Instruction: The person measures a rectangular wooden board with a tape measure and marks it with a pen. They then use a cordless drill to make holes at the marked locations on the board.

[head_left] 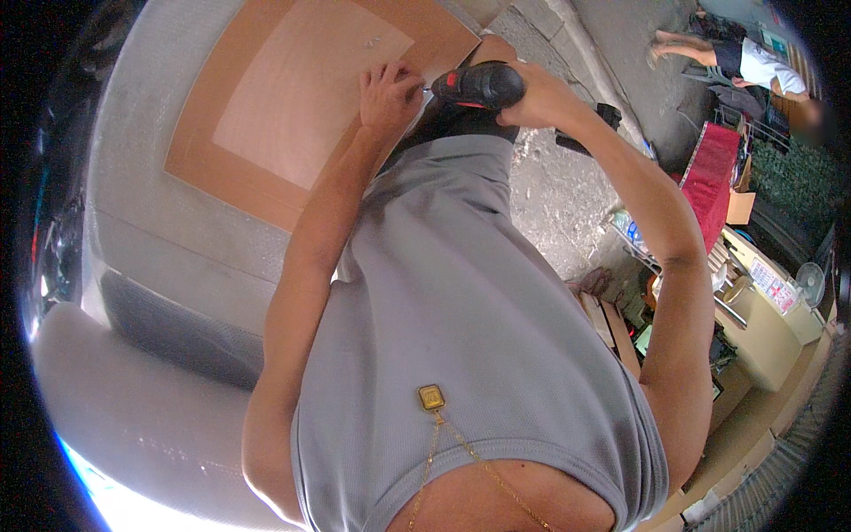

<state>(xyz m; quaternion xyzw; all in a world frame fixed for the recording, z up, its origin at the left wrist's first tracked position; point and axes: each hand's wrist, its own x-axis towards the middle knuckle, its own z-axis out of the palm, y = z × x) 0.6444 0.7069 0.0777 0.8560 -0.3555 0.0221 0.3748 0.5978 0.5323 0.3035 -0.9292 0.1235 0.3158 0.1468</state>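
My right hand [541, 96] grips a black and red cordless drill [480, 86]. Its bit [427, 89] points left, up against the fingertips of my left hand [391, 96]. Those fingers are curled together at the bit's tip; whatever they pinch is too small to make out. My left wrist lies over the edge of a flat board with a brown border [202, 133] and a paler middle [288, 106]. A few small metal pieces [372, 42], perhaps screws, lie on the pale part.
Under the board is a large grey, plastic-like covered surface [142, 168]. At the right are rough concrete ground [567, 191], a red cloth-like strip [712, 173], a cream cabinet [762, 332] and a fan [808, 284]. Another person [771, 71] sits at the far right.
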